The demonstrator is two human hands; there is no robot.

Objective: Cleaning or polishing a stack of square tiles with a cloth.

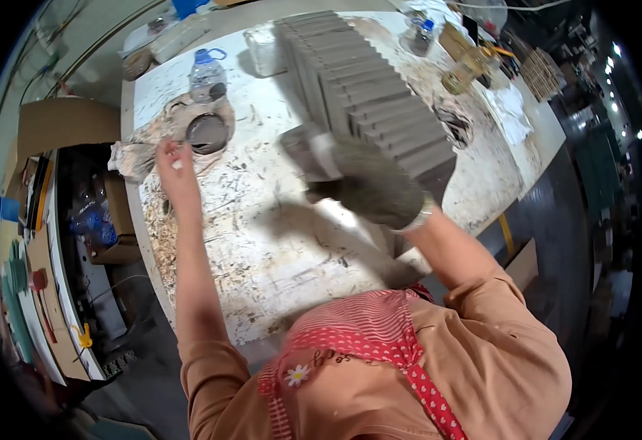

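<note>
My bare left hand is over the left side of the white table, its fingers bent together next to a round dish of dark liquid or paste. What those fingers hold, if anything, is too small to make out. The dish rests on a stained cloth. My right hand, in a dark glove, is closed round a blurred dark-and-pale piece whose kind I cannot tell. Close beyond the glove stands a long row of grey flat slabs, packed edge to edge.
A clear bottle with a blue cap stands behind the dish. At the back right are a yellowish bottle, white crumpled paper and a dirty rag. A shelf with a cardboard box adjoins the stained white table at left.
</note>
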